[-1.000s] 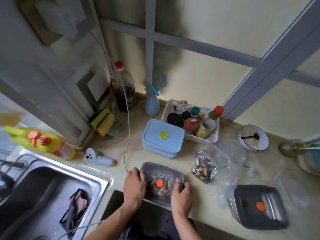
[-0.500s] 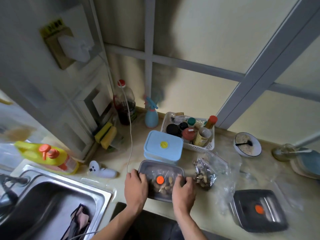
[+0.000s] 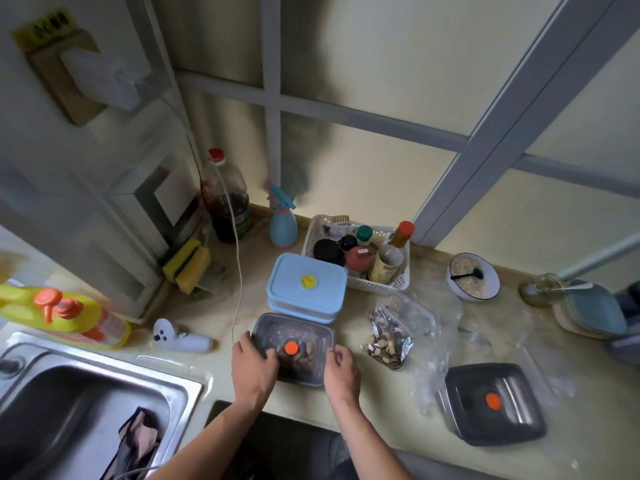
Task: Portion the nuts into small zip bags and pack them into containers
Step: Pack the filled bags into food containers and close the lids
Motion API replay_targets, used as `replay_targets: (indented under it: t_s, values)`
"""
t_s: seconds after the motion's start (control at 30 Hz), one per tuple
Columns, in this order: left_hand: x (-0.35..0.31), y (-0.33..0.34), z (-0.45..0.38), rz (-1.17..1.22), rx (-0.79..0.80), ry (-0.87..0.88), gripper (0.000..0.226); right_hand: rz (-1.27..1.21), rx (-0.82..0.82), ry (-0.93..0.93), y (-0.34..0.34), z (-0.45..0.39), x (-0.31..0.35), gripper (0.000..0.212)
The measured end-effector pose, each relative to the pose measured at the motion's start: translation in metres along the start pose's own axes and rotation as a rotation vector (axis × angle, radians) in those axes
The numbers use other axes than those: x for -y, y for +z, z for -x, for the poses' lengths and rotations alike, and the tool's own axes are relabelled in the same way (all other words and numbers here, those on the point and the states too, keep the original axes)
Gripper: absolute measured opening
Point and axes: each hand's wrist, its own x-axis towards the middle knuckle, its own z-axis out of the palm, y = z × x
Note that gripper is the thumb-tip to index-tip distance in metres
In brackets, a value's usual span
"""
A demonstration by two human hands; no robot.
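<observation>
While nuts show thru the smoky lid of the grey container (image 3: pixel 294 344), they're too murky to count; its near edge is hidden behind both hands. Container sits flat on the counter (image 3: pixel 381 393) just in front of the blue lidded boxes (image 3: pixel 306 287), long axis roughly L–R, orange knob up. Left hand (image 3: pixel 254 367) lies on the lid's left side, fingers spread & relaxed; right hand (image 3: pixel 341 370) curls at the right rim, grip can't be confirmed. Nut bag (image 3: pixel 389 337) lies just right, contents blurry.
</observation>
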Motion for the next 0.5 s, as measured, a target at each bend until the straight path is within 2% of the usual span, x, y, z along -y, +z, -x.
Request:
replay_targets:
  t_s: [0.1,0.2,0.27,0.33,0.4,0.5]
  values:
    - [-0.008,0.017,0.011,-0.165,-0.136,0.049,0.061,0.028,-0.092,-0.069,-0.016,-0.01,0.002,0.012]
    - [-0.026,0.039,0.035,-0.214,-0.245,0.259,0.051,0.045,-0.199,-0.209,-0.045,-0.029,0.009,0.013]
    - [-0.038,0.059,0.055,-0.273,-0.209,0.466,0.045,0.078,-0.243,-0.284,-0.071,-0.047,0.014,0.014]
    - [-0.05,0.082,0.072,-0.31,-0.125,0.596,0.044,0.108,-0.268,-0.368,-0.1,-0.063,0.018,0.013]
    - [-0.067,0.104,0.083,-0.31,-0.057,0.603,0.044,0.244,-0.31,-0.473,-0.127,-0.079,0.016,0.013]
    - [-0.091,0.133,0.094,-0.266,-0.002,0.557,0.042,0.542,-0.245,-0.543,-0.156,-0.101,0.002,0.039]
